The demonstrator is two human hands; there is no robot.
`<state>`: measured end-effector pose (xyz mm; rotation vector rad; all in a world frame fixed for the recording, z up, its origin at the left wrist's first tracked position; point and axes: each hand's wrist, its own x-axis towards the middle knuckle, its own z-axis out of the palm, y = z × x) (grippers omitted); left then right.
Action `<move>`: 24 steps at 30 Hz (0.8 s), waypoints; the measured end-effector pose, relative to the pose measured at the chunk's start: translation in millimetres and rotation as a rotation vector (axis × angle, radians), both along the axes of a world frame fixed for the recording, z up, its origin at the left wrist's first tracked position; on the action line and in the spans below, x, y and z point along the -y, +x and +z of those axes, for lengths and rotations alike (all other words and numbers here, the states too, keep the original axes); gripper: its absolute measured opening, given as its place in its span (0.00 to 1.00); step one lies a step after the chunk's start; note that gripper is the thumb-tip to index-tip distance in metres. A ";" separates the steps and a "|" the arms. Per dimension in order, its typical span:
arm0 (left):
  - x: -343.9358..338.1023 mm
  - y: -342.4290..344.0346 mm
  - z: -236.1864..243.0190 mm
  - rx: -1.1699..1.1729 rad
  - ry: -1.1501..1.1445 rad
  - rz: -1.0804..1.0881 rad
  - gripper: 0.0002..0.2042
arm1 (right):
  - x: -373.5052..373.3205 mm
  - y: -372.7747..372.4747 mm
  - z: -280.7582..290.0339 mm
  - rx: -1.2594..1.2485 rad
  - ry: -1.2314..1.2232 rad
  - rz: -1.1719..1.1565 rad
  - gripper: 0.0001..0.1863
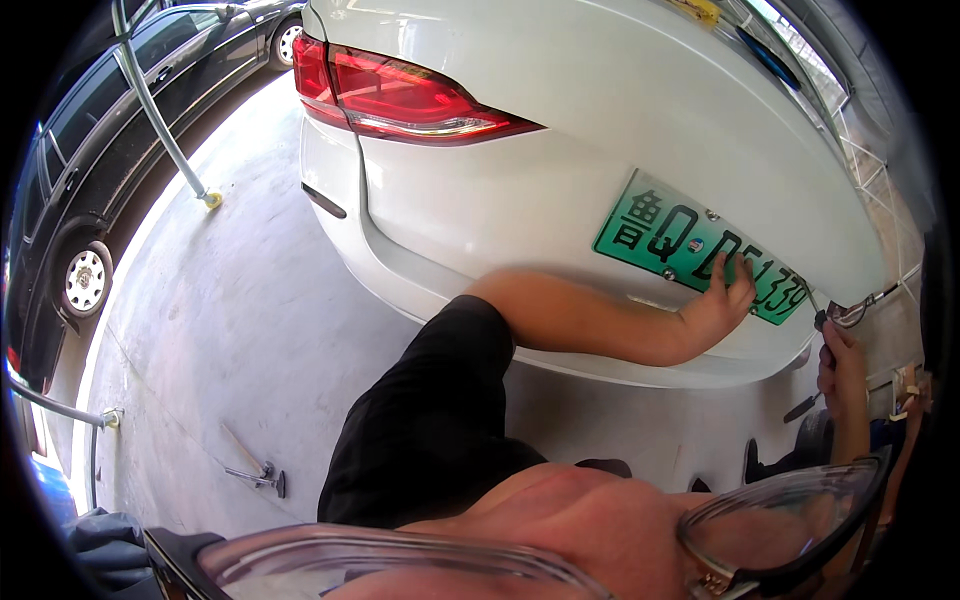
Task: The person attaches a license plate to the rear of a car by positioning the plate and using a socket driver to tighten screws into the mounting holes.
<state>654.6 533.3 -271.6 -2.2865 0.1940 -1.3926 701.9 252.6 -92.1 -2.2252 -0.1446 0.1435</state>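
Pressing flat-open on the green plate (700,248), left hand (722,300) grips nothing; right hand (840,362) clasps a screwdriver (815,308).

One white car (600,90), one black car (110,110), one green rectangular number plate (660,235), one red tail light (400,95), two bare hands: left hand (722,300), right hand (842,365).

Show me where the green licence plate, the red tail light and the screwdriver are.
green licence plate (650,228), head view, on its left half.
red tail light (400,98), head view, on the red lens.
screwdriver (818,312), head view, on the shaft above the right hand (840,365).
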 end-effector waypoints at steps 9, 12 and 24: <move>10.0 7.1 5.6 0.074 -0.014 -0.071 0.15 | 1.7 -11.1 -5.0 1.040 -0.714 0.356 0.20; 3.5 2.7 4.7 -0.014 -0.058 -0.110 0.13 | -35.9 -31.3 14.4 0.283 -0.384 -0.043 0.23; 5.0 9.5 5.8 -0.058 0.007 -0.091 0.15 | -21.0 -16.8 -0.6 0.804 -0.737 0.273 0.23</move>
